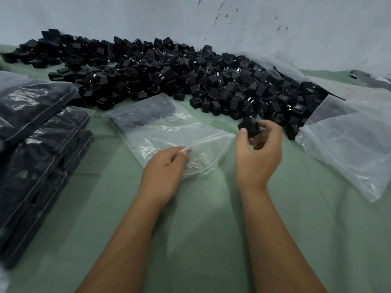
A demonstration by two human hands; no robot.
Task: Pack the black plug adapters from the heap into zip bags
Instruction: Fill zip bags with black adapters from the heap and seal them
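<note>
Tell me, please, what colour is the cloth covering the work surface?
The cloth is pale green, seen best in the head view, the only one.

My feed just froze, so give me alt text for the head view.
The right hand holds a black plug adapter near the mouth of a partly filled zip bag, which the left hand pinches at its edge. Behind lies the adapter heap; filled bags are stacked on the left.

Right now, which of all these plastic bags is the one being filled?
The zip bag in the middle, whose near edge the left hand pinches. It holds a few adapters; the stacked bags at left are full.
</note>
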